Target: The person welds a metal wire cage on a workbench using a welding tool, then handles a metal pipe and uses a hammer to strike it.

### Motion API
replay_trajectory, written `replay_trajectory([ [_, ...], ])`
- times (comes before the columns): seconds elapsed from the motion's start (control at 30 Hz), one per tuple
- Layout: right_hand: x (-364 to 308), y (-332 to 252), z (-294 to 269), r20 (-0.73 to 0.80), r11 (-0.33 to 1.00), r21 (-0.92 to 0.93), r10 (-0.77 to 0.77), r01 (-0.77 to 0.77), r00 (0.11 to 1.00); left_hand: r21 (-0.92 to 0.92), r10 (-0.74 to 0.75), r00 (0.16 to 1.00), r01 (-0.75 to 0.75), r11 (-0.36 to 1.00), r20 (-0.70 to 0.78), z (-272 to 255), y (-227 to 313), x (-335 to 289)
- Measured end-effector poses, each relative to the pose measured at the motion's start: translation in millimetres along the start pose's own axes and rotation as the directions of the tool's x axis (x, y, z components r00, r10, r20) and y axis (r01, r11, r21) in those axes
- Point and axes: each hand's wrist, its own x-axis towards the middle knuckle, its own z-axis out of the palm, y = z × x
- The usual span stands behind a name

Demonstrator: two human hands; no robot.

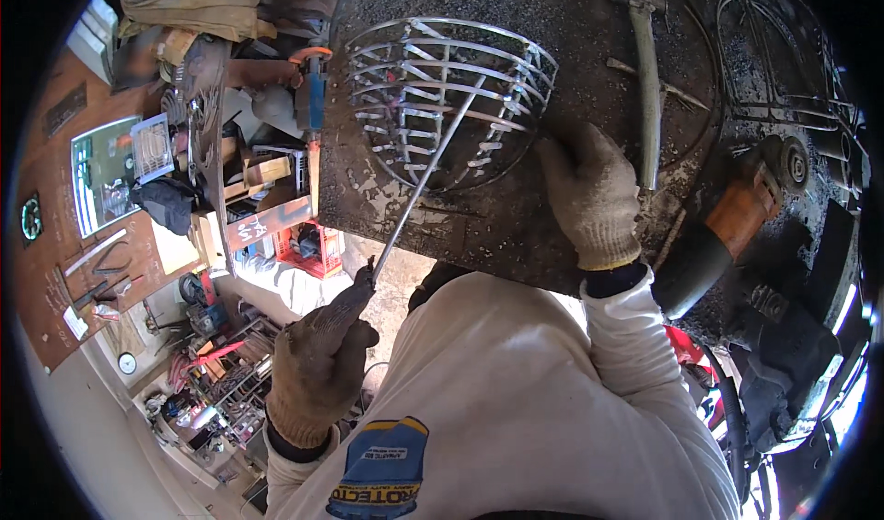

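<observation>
A bowl-shaped metal cage (433, 64) of welded bars lies on the dark worktable (516, 225). My left hand (322, 363), in a brown work glove, is closed around the lower end of a long thin metal rod (420, 188). The rod slants up and right, its far end reaching among the cage's bars. Gloved too, my right hand (594, 193) rests at the right side of the cage with its fingers curled at the rim; the fingertips are partly hidden.
A wooden-handled hammer (648, 96) lies right of the cage. Farther right is an orange and black angle grinder (737, 216) beside bent wire pieces (773, 50). Shelves with tools and a red crate (311, 251) stand left. A tool board (55, 216) hangs at far left.
</observation>
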Motion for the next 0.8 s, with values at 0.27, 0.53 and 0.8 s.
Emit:
replay_trajectory([
  [0.27, -22, -5, -15, -0.022, 0.964, 0.232, 0.141, -0.132, 0.99, -0.078, 0.015, 0.999, -0.018, 0.997, -0.032, 2, 0, 0],
  [0.53, -47, -20, -28, 0.145, 0.961, 0.216, 0.143, -0.172, 0.979, -0.047, -0.007, 1.0, 0.006, 0.999, -0.024, 4, 2, 2],
  [0.8, -13, -6, -15, 0.041, 0.99, 0.12, 0.071, -0.076, 0.997, -0.134, -0.114, 0.993, 0.113, 0.985, -0.001, 3, 7, 2],
])
